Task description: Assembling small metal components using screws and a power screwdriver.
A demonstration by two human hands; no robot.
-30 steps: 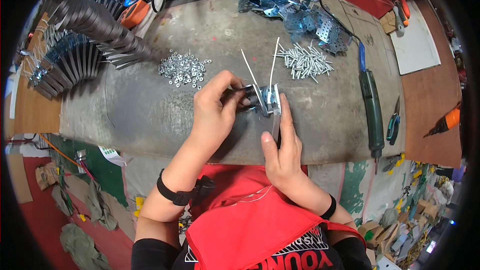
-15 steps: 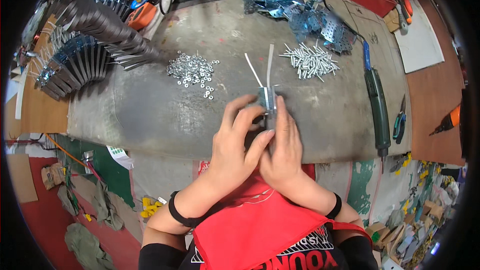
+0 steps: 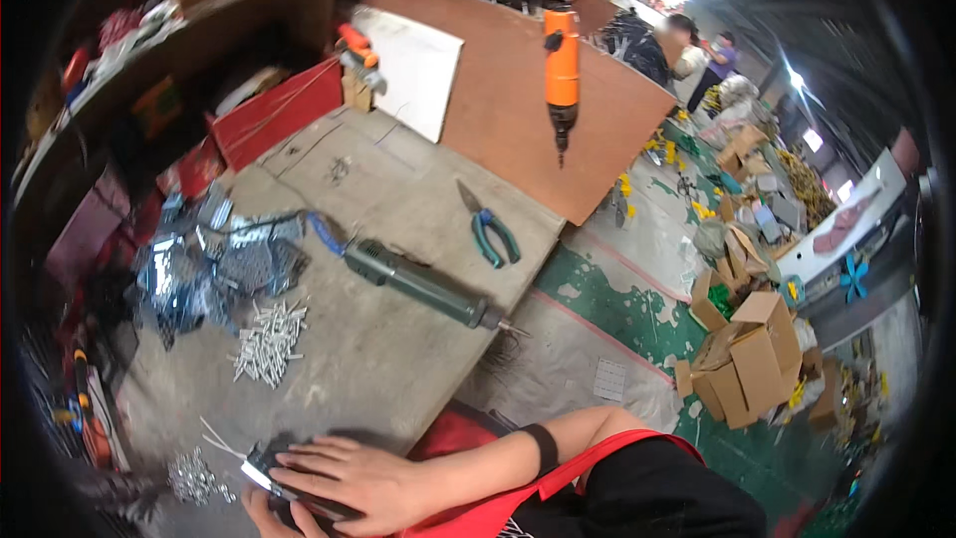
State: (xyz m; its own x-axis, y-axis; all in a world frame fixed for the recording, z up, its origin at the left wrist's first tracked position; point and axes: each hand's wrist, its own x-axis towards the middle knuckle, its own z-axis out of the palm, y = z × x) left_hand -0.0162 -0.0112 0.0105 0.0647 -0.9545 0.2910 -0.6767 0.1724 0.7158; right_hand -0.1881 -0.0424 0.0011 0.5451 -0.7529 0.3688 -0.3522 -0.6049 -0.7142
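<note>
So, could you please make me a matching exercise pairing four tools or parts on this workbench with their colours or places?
Things:
1. hanging screwdriver
2. pliers
3. electric driver
4. loose screws

Descriptions:
A. dark green body, lying on the bench
B. silvery pile left of the electric driver
C. orange, suspended tip-down above the board
D. teal handles, jaws closed

Pairs: 1-C, 2-D, 3-A, 4-B

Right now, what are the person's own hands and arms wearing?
Both hands are bare, no gloves. The right hand shows in full, its forearm bare with a black band around the wrist, meeting a black sleeve and red apron strap. Only a little of the left hand shows at the lower edge.
</note>
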